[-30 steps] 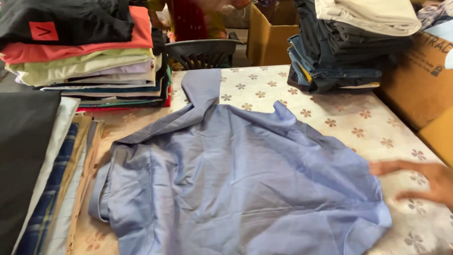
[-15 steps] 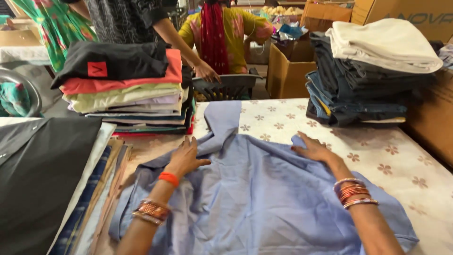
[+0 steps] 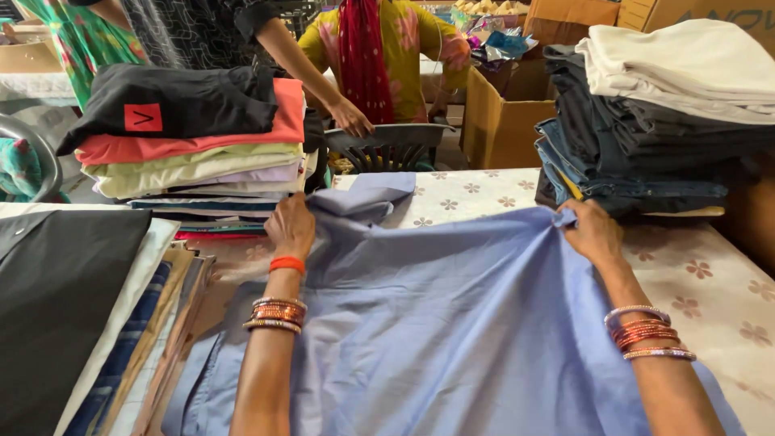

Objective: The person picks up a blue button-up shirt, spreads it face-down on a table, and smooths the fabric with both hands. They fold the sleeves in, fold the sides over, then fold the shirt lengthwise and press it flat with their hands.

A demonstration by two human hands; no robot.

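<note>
**Gripping a blue shirt at both shoulders**

Spreading across the near middle of the table [image 3: 710,274], the blue shirt [image 3: 452,323] lies flat on the flowered cloth, its collar end pointing toward the far edge. The left hand [image 3: 291,228] is closed on the cloth beside the collar, at the shirt's left shoulder. The right hand [image 3: 592,232] pinches the right shoulder, lifting a small peak of fabric. Both wrists carry bangles.

Along the table's left edge, a row of folded garments [image 3: 97,323] overlaps like tiles, a black one on top, touching the shirt's left side. Farther back at the far left corner stands a stack of folded shirts [image 3: 194,153], black and coral on top. At the far right corner sits a pile of jeans [image 3: 638,153] with cream cloth on it.

Beyond the far edge, another person's hand [image 3: 353,121] rests on a dark plastic chair [image 3: 387,147], with a cardboard box [image 3: 500,113] just beside it.
</note>
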